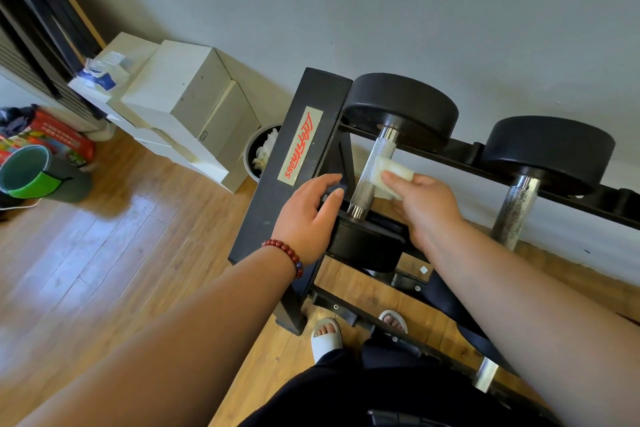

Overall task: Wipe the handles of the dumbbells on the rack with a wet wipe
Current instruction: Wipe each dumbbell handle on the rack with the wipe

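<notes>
A black dumbbell rack [294,156] with a red-lettered label stands against the grey wall. On its top tier lies a dumbbell with a knurled silver handle [372,177] and black round heads. My right hand [426,204] pinches a folded white wet wipe [393,173] and presses it against the right side of that handle. My left hand [308,218], with a red bead bracelet at the wrist, rests with relaxed fingers on the rack's end plate and the near dumbbell head. A second dumbbell handle [516,208] lies further right on the same tier.
White boxes [187,104] are stacked along the wall to the left, with a wet-wipe pack [104,74] on top. A bin [263,152] stands beside the rack. A teal bucket [26,170] sits on the wooden floor at far left. My sandalled feet [327,336] stand under the rack.
</notes>
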Action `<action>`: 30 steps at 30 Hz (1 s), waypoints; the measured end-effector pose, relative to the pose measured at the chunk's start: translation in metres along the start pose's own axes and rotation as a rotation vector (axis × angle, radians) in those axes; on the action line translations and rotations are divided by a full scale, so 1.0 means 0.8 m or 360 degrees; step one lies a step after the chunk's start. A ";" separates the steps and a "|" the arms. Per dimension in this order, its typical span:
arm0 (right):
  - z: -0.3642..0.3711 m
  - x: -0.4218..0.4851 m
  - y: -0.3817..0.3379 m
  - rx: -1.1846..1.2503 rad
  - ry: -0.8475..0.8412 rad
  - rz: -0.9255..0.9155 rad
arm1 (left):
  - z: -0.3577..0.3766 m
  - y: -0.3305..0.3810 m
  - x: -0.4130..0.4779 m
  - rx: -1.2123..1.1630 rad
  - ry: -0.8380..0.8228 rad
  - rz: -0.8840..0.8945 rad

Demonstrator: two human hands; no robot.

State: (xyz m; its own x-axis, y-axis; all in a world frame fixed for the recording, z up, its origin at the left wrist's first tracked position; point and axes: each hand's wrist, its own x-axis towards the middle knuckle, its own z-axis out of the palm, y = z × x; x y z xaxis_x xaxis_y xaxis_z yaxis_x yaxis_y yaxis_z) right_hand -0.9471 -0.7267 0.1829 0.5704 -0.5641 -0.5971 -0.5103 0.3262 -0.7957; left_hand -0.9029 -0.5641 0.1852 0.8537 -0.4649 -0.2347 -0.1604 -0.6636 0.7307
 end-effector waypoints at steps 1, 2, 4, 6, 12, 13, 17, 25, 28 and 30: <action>-0.005 0.001 0.001 0.0038 0.0035 -0.0001 | 0.000 0.000 0.000 0.0002 0.0000 0.0005; -0.010 0.003 0.001 0.0089 0.0085 -0.0008 | 0.000 0.000 0.000 0.0003 -0.0001 0.0009; -0.017 0.004 0.000 0.0160 0.0189 -0.0020 | -0.001 0.001 -0.001 0.0003 -0.0001 0.0019; -0.017 0.006 0.001 0.0141 0.0271 -0.0035 | -0.002 0.002 -0.001 0.0000 0.0001 0.0026; 0.016 -0.005 -0.009 0.0277 0.0086 0.0012 | -0.002 0.001 -0.001 -0.0006 -0.0033 0.0025; 0.019 -0.009 -0.006 0.0275 0.0054 -0.0009 | -0.002 0.001 -0.001 -0.0006 -0.0033 0.0025; 0.025 -0.006 -0.013 0.0299 0.0115 -0.0065 | -0.003 0.001 -0.001 -0.0017 -0.0035 0.0030; 0.022 -0.015 -0.002 0.0329 0.0004 -0.0123 | -0.003 0.001 -0.002 -0.0025 -0.0010 0.0049; 0.020 -0.008 -0.024 0.0432 0.0022 -0.0118 | -0.003 0.002 -0.002 -0.0039 -0.0020 0.0047; 0.021 -0.007 -0.030 0.0429 -0.0003 -0.0138 | -0.003 0.002 -0.002 -0.0028 -0.0022 0.0048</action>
State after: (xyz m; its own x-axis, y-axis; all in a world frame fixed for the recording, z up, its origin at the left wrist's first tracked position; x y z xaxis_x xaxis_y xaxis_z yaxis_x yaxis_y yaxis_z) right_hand -0.9273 -0.7184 0.2034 0.6057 -0.5974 -0.5255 -0.2701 0.4669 -0.8421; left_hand -0.9038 -0.5629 0.1879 0.8416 -0.4926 -0.2214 -0.1770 -0.6389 0.7486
